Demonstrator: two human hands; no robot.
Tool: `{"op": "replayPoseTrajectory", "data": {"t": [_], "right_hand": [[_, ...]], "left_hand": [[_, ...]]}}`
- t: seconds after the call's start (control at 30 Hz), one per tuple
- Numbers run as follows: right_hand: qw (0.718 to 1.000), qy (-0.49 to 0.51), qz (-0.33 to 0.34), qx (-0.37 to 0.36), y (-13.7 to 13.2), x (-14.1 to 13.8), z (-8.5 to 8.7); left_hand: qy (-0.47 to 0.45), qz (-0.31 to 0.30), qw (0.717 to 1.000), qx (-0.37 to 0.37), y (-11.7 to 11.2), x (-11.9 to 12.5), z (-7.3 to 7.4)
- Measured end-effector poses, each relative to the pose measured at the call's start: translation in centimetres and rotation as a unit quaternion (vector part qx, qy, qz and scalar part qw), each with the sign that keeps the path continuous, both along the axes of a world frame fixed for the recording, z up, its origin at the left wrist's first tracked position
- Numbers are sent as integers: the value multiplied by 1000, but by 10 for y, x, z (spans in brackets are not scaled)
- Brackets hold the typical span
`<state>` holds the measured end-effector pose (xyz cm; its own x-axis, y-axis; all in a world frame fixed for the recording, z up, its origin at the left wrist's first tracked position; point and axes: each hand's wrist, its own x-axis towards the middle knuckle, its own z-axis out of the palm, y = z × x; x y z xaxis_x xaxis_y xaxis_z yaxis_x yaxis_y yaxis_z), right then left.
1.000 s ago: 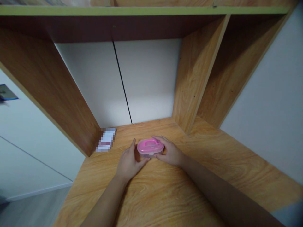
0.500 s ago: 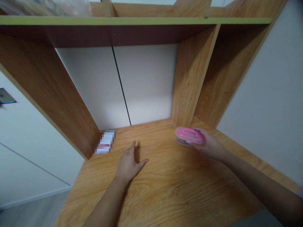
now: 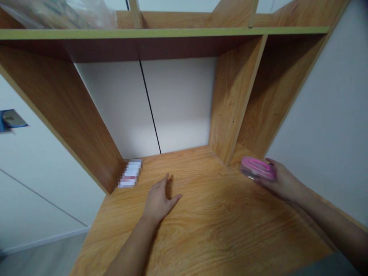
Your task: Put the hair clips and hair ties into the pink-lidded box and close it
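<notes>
A small oval plastic box (image 3: 257,168) with a pink lid and handle is at the right side of the wooden desk (image 3: 207,218). My right hand (image 3: 283,180) grips its right end, thumb on the near side and fingers on the far side. Something dark shows through the box's clear lower part, too blurred to name. My left hand (image 3: 158,201) rests on the desk left of the middle, thumb and fingers apart, holding nothing.
A blurred-out white card or paper (image 3: 130,173) lies at the back left, against the side panel (image 3: 63,103). An upright divider (image 3: 234,103) stands behind the box. Overhead runs a shelf (image 3: 172,32) bearing a clear plastic bag (image 3: 83,15). A white wall (image 3: 324,126) borders the right.
My right hand has carried the pink-lidded box to the right, closer to the wall. My left hand stays in place on the desk. The view has tipped up slightly.
</notes>
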<state>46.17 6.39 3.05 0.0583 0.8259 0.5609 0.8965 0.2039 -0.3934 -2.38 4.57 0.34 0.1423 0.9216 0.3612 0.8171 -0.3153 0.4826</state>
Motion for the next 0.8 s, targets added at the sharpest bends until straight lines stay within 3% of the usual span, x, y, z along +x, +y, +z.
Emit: {"op": "replayPoseTrajectory", "data": {"t": [0.1, 0.17, 0.3, 0.47, 0.57, 0.67, 0.8], "right_hand": [[995, -88, -44, 35, -7, -18, 20], [991, -89, -36, 91, -11, -43, 34], [991, -66, 92, 75, -4, -114, 45], [965, -74, 244, -62, 28, -198, 26], [948, -94, 289, -96, 38, -232, 12], [945, -108, 296, -81, 36, -246, 3], [945, -112, 301, -66, 27, -244, -3]], "left_hand": [[1, -9, 1000, 6, 1, 0, 0], [0, -11, 1000, 6, 1, -1, 0], [7, -21, 1000, 5, 0, 0, 2], [45, -27, 999, 8, -2, 2, 5], [67, -22, 998, 10, -3, 2, 6], [97, 0, 995, 14, -4, 1, 7], [129, 49, 990, 24, -5, -2, 10]]}}
